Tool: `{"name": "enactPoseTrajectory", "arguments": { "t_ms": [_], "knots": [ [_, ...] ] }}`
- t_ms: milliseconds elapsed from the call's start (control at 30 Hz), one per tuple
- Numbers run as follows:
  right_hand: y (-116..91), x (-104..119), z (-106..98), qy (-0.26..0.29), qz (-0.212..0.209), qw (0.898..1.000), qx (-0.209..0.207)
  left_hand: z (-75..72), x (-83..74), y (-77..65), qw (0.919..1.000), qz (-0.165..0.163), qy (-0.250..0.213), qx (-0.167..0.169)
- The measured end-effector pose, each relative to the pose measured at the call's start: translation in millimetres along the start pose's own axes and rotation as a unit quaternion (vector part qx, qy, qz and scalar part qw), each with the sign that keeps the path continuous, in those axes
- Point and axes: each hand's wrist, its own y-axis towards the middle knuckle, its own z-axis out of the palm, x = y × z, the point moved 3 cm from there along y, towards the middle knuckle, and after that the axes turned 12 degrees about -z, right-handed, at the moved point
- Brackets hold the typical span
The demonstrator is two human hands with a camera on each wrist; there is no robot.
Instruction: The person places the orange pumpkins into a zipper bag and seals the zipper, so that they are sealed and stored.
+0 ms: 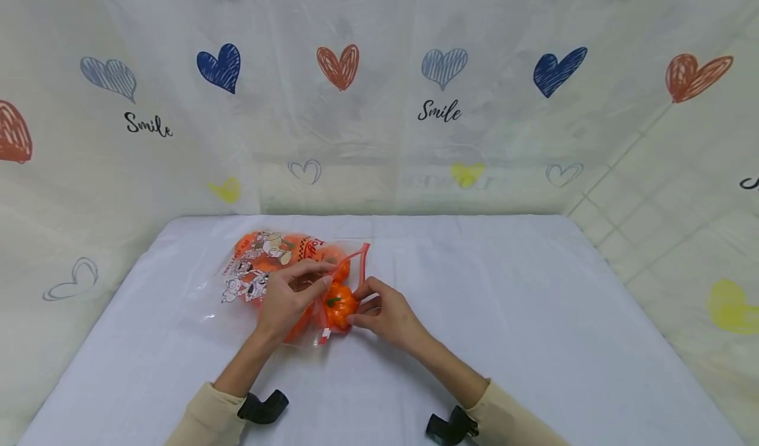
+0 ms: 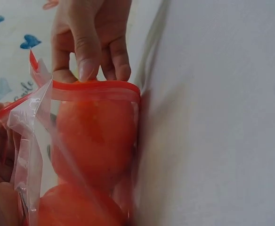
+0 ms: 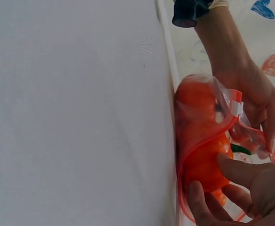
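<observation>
A clear zip bag with cartoon print [image 1: 252, 284] lies on the table, several orange pumpkins inside it. My left hand [image 1: 283, 301] pinches the upper edge of the bag's mouth, lifting the red zip strip [image 2: 97, 85] apart from the lower edge. Within the open mouth sits a glossy orange pumpkin [image 1: 340, 306] with a green stem [image 3: 241, 149]. My right hand [image 1: 388, 313] holds this pumpkin from the right, thumb and fingers spread round its outer side. In the left wrist view, more pumpkins [image 2: 95, 136] show through the plastic behind it.
A white cloth [image 1: 504, 314] covers the table. Behind it hangs a pale backdrop [image 1: 379, 136] printed with hearts and the word Smile. A white zip slider [image 3: 237, 108] sits at the near end of the bag's red strip. Black wrist cameras [image 1: 263, 408] are worn at both cuffs.
</observation>
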Motion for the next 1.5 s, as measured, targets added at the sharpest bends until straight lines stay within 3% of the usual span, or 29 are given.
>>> {"name": "enactPoseTrajectory", "arguments": {
  "t_ms": [367,533,833,1133,1500],
  "knots": [
    [-2.4,7.2,3.0,0.019,0.011,1.0,0.004,1.0,-3.1,-1.4,1.0,0.003,-0.008,-0.002],
    [-4.6,11.3,3.8,0.005,-0.009,1.0,0.019,0.5,-1.4,-1.5,0.9999,0.003,-0.01,-0.01],
    [-6.3,10.8,10.3,0.017,-0.022,0.996,0.086,0.1,1.0,-3.0,0.9998,0.001,-0.01,-0.019],
    [-8.5,11.3,3.9,0.024,-0.028,0.997,0.062,1.1,-0.6,-4.1,0.9997,0.0,-0.011,-0.023],
    [-11.4,10.4,3.4,0.04,-0.031,0.995,0.09,3.3,1.7,-5.6,0.9991,0.019,-0.026,-0.027]
  ]
}}
